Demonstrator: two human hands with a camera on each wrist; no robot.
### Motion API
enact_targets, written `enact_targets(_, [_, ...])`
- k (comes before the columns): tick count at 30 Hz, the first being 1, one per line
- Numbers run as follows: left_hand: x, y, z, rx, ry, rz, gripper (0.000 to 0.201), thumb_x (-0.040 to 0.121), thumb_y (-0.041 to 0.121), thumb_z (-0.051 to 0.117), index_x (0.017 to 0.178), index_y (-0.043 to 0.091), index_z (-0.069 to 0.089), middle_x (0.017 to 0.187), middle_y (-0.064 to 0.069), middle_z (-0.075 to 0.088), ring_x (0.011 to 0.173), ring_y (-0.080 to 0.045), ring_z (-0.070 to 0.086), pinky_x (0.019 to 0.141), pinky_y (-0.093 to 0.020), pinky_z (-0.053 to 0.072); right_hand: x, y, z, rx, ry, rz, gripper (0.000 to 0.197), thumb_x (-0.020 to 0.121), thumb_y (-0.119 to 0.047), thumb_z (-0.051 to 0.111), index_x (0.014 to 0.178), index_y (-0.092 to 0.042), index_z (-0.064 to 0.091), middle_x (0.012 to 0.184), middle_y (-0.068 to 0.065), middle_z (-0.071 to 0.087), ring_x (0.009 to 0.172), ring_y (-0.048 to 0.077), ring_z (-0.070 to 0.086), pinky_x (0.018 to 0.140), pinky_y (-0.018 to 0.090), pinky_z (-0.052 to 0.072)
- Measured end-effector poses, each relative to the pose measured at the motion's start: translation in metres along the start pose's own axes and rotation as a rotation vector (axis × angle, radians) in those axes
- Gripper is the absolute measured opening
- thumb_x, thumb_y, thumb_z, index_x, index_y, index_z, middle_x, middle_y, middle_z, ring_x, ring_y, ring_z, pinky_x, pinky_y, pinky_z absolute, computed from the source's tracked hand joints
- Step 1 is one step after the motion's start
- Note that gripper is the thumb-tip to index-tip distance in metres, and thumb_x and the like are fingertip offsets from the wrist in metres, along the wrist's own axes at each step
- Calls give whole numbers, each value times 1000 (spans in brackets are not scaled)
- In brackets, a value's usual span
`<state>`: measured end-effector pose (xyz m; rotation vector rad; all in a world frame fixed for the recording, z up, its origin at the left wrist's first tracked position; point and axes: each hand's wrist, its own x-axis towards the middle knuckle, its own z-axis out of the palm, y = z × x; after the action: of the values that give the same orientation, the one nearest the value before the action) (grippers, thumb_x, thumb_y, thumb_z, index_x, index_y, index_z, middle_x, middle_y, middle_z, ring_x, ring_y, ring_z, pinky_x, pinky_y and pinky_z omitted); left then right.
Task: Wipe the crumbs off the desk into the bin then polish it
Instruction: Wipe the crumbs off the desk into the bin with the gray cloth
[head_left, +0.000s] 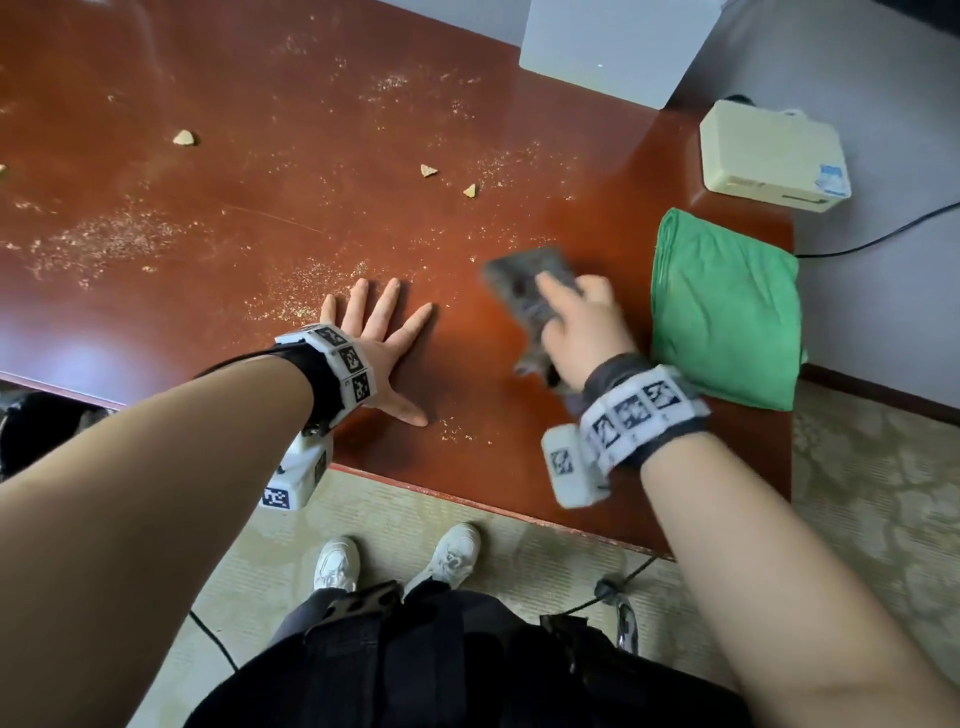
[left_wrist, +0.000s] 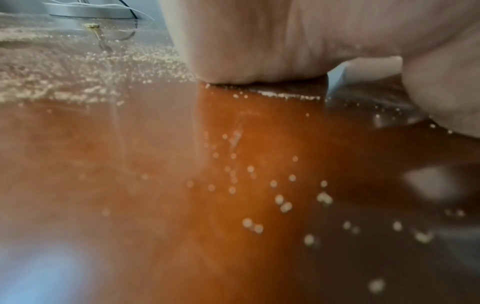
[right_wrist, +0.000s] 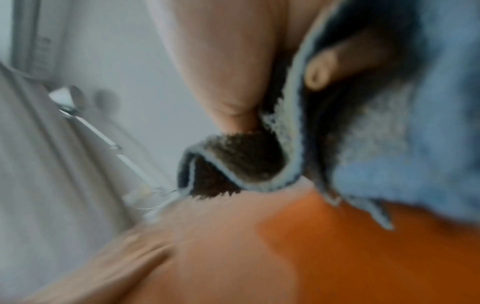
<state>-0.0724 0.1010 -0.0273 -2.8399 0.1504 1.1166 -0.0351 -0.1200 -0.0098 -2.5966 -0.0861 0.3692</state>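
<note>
The red-brown desk (head_left: 208, 312) is strewn with fine crumbs (head_left: 98, 239) and a few larger chip pieces (head_left: 184, 137). My left hand (head_left: 382, 338) lies flat on the desk with fingers spread, palm down, near the front edge. My right hand (head_left: 576, 322) grips a grey cloth (head_left: 524, 286), blurred, just above the desk to the right of the left hand. In the right wrist view the thumb and fingers pinch the grey-blue cloth (right_wrist: 363, 144) over the desk (right_wrist: 363, 257). Loose crumbs (left_wrist: 280, 201) lie by the left palm (left_wrist: 259, 41). No bin is in view.
A folded green cloth (head_left: 724, 306) lies at the desk's right end. A cream box device (head_left: 774, 156) with a cable sits on the floor beyond it, and a white box (head_left: 613, 47) stands at the desk's far side. My shoes (head_left: 452, 556) stand on patterned carpet below.
</note>
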Motion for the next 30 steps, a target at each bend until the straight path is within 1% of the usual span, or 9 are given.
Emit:
enact_targets(4, [2, 0, -1, -26, -6, -7, 125, 56, 83, 56, 135, 43, -33, 147, 0, -39, 137, -32, -31, 111, -56, -12, 24, 24, -13, -323, -20, 344, 56, 93, -8, 38, 145, -27, 28, 146, 12, 20, 126, 36, 31, 103, 36, 34])
enact_targets(10, [9, 1, -7, -77, 4, -46, 124, 55, 85, 55, 136, 45, -31, 147, 1, -39, 137, -33, -31, 110, -57, -11, -22, -10, 22, -286, -373, -226, 58, 89, -5, 40, 140, -34, 37, 145, 5, 21, 127, 31, 29, 106, 33, 32])
enact_targets(12, [11, 0, -7, -82, 3, -52, 125, 55, 84, 56, 136, 45, -30, 147, 1, -40, 137, -33, -31, 110, -57, -11, -21, -11, 10, -198, -418, -262, 53, 91, -6, 41, 139, -29, 43, 145, 7, 26, 130, 26, 33, 107, 25, 27])
enact_targets(14, [11, 0, -7, -86, 7, -59, 124, 55, 85, 55, 136, 45, -31, 147, 1, -39, 137, -33, -31, 109, -58, -10, 1, -2, -9, -64, -225, -173, 52, 90, -4, 42, 139, -22, 44, 141, 12, 31, 128, 27, 38, 108, 20, 21])
enact_targets(17, [13, 0, -8, -111, 15, -76, 123, 55, 86, 53, 136, 46, -30, 147, 2, -39, 137, -33, -31, 110, -58, -10, 49, 22, -32, -30, 83, 193, 53, 94, -8, 41, 144, -24, 35, 144, 11, 25, 122, 31, 44, 109, 32, 31])
enact_targets(20, [16, 0, -10, -135, 17, -103, 122, 54, 88, 51, 136, 46, -30, 147, 3, -39, 137, -33, -30, 111, -58, -9, 66, 23, -25, -234, 12, 398, 57, 94, -8, 41, 146, -28, 27, 146, 11, 20, 126, 33, 34, 104, 37, 34])
enact_targets(26, [23, -1, -17, -154, 35, -138, 122, 54, 88, 50, 136, 46, -29, 149, 2, -36, 139, -35, -26, 111, -61, -5, 32, -20, 14, -280, -336, -199, 60, 88, -2, 39, 139, -33, 39, 147, 5, 20, 129, 29, 29, 102, 32, 33])
enact_targets(28, [26, -4, -18, -155, 41, -135, 121, 54, 89, 49, 137, 46, -28, 149, 2, -36, 139, -36, -25, 110, -61, -6, 31, -21, 1, -201, -386, -214, 55, 91, -5, 41, 141, -29, 40, 148, 6, 22, 132, 24, 32, 106, 24, 28])
enact_targets(30, [29, -8, -21, -165, 42, -132, 120, 54, 90, 47, 137, 47, -28, 149, 2, -35, 139, -36, -25, 110, -61, -6, 47, -14, -20, -87, -214, -125, 53, 91, -4, 43, 141, -23, 41, 145, 11, 27, 130, 25, 36, 107, 20, 22])
